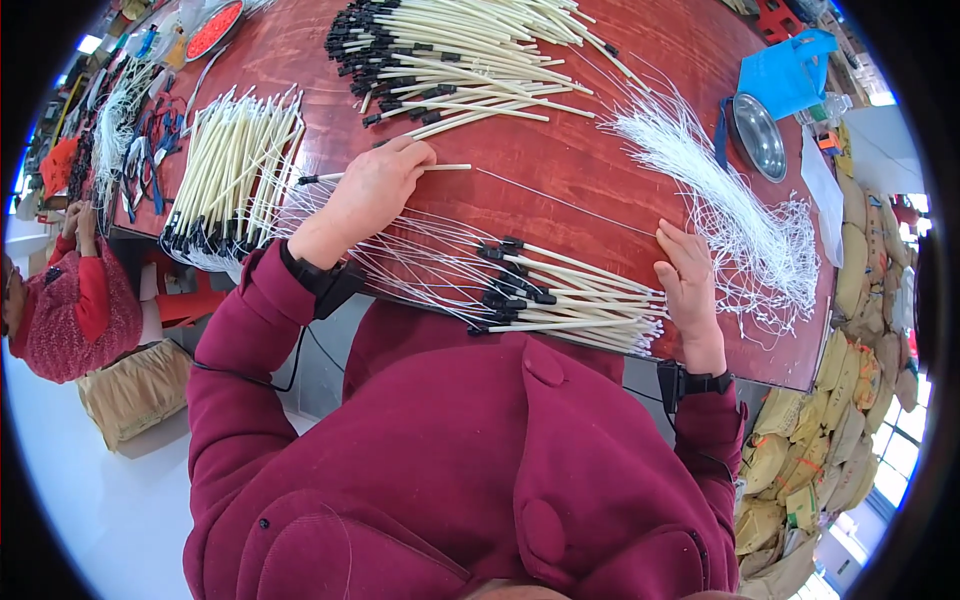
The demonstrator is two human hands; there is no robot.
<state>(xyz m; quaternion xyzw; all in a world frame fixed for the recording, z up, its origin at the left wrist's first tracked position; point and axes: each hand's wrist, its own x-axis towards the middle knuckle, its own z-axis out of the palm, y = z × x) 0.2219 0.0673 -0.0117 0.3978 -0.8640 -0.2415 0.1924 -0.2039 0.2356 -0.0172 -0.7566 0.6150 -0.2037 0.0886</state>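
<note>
My left hand [375, 190] is closed around a thin cream stick [450, 167]; its black end piece [308, 180] sticks out on the left. A white string [570, 202] stretches across the table from near the stick's right tip to my right hand [688, 280]. The fingertips of that hand grip the string's other end. Below the string lies a bundle of cream sticks [575, 290] with black end pieces and white strings trailing left. Further right of the string is a loose heap of white strings [720, 180].
A large pile of cream sticks [470, 50] lies at the far side of the red table [590, 140]. Another strung bundle [235, 150] is on the left. A metal bowl [758, 137] and blue container [785, 75] stand far right. Another person [80, 300] sits at left.
</note>
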